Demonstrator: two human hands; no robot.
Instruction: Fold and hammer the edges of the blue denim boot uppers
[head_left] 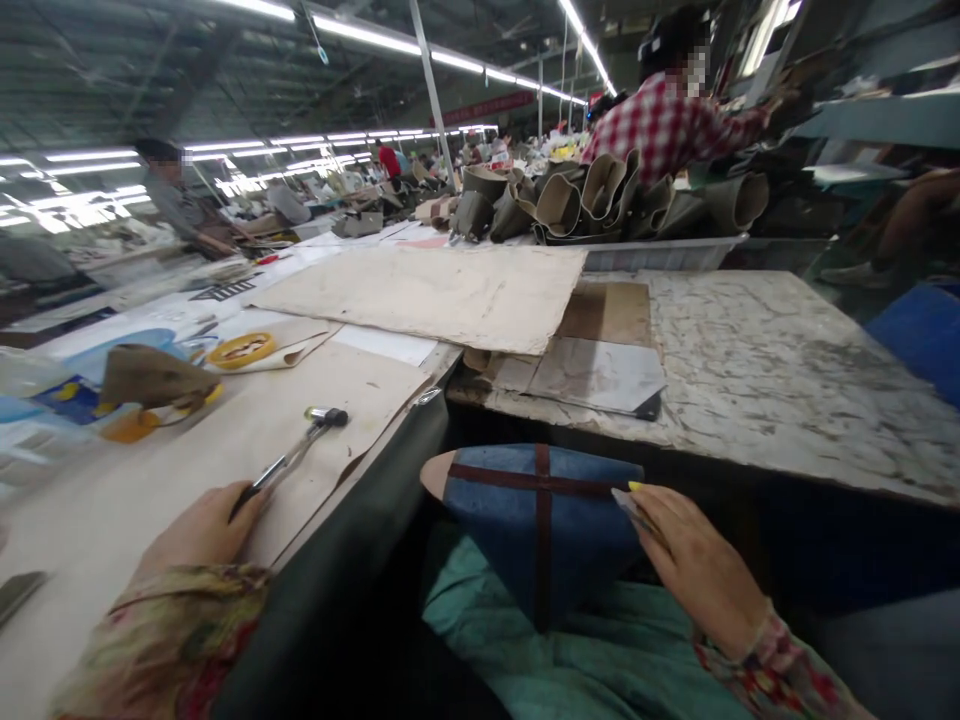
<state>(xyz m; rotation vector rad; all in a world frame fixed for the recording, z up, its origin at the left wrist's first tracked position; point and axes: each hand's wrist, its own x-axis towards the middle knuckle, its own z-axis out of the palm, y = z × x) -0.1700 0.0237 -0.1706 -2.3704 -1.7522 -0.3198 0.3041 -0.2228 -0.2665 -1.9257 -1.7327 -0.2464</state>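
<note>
the left hand [202, 525] is closed around the handle of a small metal-headed hammer [300, 450], which lies on the brown paper sheet covering the bench [787, 370]. the right hand [697, 570] pinches a thin flat piece against the blue pointed shoe form with dark red cross tape [540, 520], resting on the lap. the form could roll off the lap if the pinch slackens, and the hammer might tear the paper. no writing is legible; a distant red banner is blurred.

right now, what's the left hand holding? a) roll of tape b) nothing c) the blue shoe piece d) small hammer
d: the left hand is closed round the handle of a small hammer whose head rests on the brown paper, while the right hand is on the blue shoe piece.
</note>
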